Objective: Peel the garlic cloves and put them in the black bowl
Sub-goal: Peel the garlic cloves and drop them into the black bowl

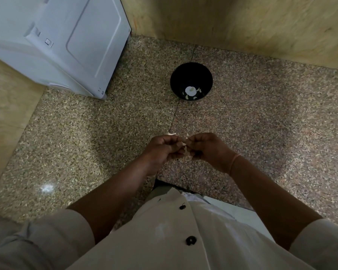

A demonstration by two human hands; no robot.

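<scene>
Pinching garlic clove (184, 144) between left hand (164, 150), right hand (208, 151), axis hidden

Open speckled granite counter (252, 123) runs from the frame's centre up to the round black bowl (180, 75) and widely across the right. A white plastic appliance (57, 39) blocks the upper left. Pale wooden wall panels (242, 26) close off the top and left edges.

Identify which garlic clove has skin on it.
The clove pinched between the left hand and right hand, papery skin sticking out; the pieces in the black bowl look bare.
</scene>
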